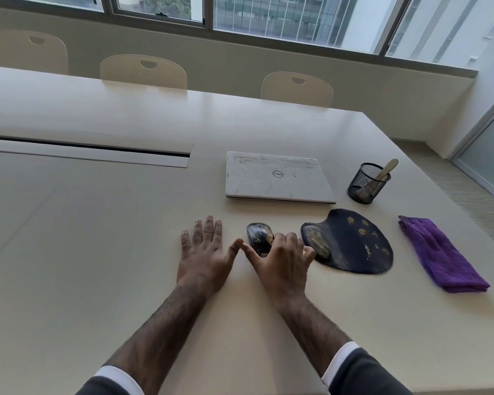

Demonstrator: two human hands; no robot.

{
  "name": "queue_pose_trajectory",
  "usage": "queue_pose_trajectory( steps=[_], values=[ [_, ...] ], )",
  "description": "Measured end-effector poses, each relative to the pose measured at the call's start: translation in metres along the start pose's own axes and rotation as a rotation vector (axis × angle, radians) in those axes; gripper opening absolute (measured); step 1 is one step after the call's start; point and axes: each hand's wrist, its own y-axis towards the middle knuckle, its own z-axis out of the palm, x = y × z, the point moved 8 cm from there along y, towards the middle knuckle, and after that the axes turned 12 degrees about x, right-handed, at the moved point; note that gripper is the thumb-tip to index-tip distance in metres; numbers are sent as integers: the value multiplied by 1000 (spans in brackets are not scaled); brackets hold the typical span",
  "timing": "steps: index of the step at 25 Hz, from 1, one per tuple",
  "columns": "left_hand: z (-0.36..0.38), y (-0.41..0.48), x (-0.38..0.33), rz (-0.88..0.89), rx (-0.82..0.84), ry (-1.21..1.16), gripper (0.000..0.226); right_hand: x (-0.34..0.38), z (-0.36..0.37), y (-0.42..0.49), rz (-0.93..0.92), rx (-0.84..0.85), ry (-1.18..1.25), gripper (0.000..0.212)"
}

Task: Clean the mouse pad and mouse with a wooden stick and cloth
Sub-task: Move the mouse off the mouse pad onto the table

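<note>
A black mouse (258,236) speckled with yellowish crumbs lies on the table (97,223). My right hand (280,262) lies over its near end, fingers loosely bent beside it and not wrapped round it. My left hand (204,252) rests flat on the table to the left of the mouse, fingers straight. A dark mouse pad (354,243) with a wrist rest and crumb spots lies to the right of the mouse. A folded purple cloth (439,256) lies further right. A wooden stick (387,171) stands in a black mesh cup (367,183).
A closed white laptop (277,178) lies behind the mouse. A long cable slot (89,151) runs across the table at the left. Three pale chairs (143,71) stand along the far edge under the windows. The table's right edge is close to the cloth.
</note>
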Motion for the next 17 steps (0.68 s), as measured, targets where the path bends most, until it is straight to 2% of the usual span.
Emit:
queue_pose_trajectory(
  steps=[4, 7, 10, 13, 17],
  values=[
    [-3, -3, -2, 38, -28, -36, 89, -7, 0, -8, -30, 23, -12, 88],
    [-6, -9, -11, 165, -59, -40, 92, -6, 2, -12, -39, 45, -31, 83],
    [-5, -11, -20, 281, -39, -7, 81, -5, 2, -13, -40, 56, -27, 82],
    [-2, -10, -21, 311, 6, 1, 73, -4, 2, -13, -49, 55, -21, 79],
    [-1, -10, -21, 303, 10, 11, 77, -4, 1, -14, -52, 67, -21, 77]
  ],
)
